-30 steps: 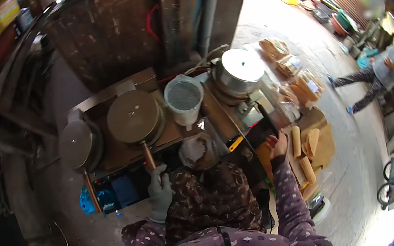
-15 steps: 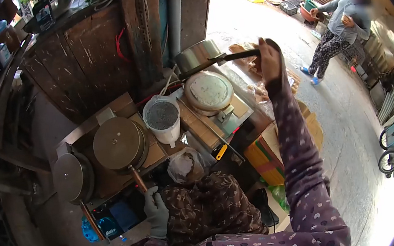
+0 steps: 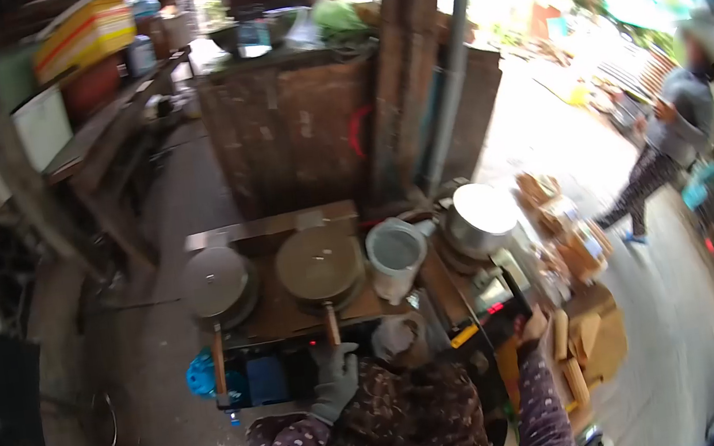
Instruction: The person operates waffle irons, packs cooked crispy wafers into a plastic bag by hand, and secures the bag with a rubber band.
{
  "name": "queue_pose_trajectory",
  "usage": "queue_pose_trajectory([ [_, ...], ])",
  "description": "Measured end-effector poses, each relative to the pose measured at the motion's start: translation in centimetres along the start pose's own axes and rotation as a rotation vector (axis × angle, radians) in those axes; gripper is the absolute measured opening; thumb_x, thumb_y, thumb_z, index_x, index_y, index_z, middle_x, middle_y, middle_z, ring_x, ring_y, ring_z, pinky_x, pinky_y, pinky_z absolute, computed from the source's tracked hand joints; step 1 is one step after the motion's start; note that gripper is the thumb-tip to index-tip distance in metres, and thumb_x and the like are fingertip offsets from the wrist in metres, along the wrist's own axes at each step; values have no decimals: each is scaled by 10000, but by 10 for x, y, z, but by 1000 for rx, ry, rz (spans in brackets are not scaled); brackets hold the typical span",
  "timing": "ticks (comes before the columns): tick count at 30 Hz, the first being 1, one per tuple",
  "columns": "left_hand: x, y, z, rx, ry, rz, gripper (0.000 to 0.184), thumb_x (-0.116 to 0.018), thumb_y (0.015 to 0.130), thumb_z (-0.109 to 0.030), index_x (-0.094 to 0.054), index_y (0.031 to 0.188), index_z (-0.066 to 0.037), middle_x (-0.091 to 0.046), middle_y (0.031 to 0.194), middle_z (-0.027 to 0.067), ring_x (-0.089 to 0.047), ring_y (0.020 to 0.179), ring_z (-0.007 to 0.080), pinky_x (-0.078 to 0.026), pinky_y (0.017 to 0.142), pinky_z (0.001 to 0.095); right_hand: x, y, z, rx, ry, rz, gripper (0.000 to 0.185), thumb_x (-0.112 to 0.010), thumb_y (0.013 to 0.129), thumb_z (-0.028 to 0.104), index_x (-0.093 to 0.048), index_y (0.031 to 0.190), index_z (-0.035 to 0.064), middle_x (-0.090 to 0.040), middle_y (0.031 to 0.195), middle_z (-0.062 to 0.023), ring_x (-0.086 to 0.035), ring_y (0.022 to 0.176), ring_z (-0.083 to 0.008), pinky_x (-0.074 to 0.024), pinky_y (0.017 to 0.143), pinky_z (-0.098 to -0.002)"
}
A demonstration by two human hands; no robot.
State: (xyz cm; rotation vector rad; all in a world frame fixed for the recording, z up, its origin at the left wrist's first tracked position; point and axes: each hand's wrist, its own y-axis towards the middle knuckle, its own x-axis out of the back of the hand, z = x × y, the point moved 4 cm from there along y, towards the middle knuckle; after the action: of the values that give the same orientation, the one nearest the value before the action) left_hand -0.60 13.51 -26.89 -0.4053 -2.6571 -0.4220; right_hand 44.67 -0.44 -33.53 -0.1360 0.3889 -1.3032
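Observation:
My left hand (image 3: pixel 335 382), in a grey glove, closes around the lower end of the wooden handle of a covered pan (image 3: pixel 319 263). Left of that pan sits another lidded pan (image 3: pixel 213 281), its handle pointing at me. My bare right hand (image 3: pixel 530 326) is closed on a black handle (image 3: pixel 515 289) that runs up toward a shiny metal pan (image 3: pixel 483 218) at the right end of the row. Blur hides the joint between handle and pan. A translucent pitcher (image 3: pixel 395 254) stands between the pans, with a plastic bag (image 3: pixel 398 339) in front of it.
Bagged goods (image 3: pixel 568 237) lie right of the metal pan, and cardboard (image 3: pixel 598 332) is below them. A yellow-handled tool (image 3: pixel 464 335) lies near the front edge. Behind stands a wooden cabinet (image 3: pixel 297 137) beside a post (image 3: pixel 402 84). Another person (image 3: pixel 679 121) walks at the right.
My right hand has come down and closer with the black handle, which was raised before. The metal pan now covers the round white surface seen earlier. The camera view has turned left.

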Motion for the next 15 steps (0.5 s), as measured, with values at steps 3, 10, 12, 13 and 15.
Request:
queue_pose_trajectory([
  [3,25,-3,-25,-73,99,-103,356,-564,854,-122,-480,1197,-78,-558,1064,183,-585,906,324,-462,782,376,13,-4,-7,86,-179,-77,266,-444,916,336,-492,894,75,-460,628,-58,-422,460,-157,-311,403,-256],
  [10,175,-64,-24,76,909,-674,557,-608,810,-172,-379,1301,-45,-508,1077,221,-508,1018,374,-411,865,467,32,-95,59,740,-783,-110,404,-461,875,206,-354,1194,-16,-402,1091,-179,-426,927,-280,-323,795,-353],
  [12,194,-88,49,370,452,-560,563,-597,827,-159,-354,1323,-49,-548,966,136,-557,876,255,-455,755,384,27,-151,60,874,-1084,1,491,-465,863,170,-314,1280,-42,-385,1223,-214,-427,1061,-315,-326,908,-380],
  [13,195,-96,74,503,220,-499,567,-591,835,-152,-341,1334,-51,-568,911,94,-582,804,195,-477,700,343,25,-175,49,895,-1218,98,538,-468,857,151,-294,1323,-55,-377,1289,-231,-427,1128,-333,-328,964,-394],
  [15,191,-91,76,515,-187,-501,523,-580,853,-155,-357,1318,-65,-540,790,40,-534,654,124,-439,573,286,57,-163,-46,938,-1059,230,552,-456,872,159,-300,1355,-58,-364,1358,-246,-383,1244,-364,-305,1038,-421],
])
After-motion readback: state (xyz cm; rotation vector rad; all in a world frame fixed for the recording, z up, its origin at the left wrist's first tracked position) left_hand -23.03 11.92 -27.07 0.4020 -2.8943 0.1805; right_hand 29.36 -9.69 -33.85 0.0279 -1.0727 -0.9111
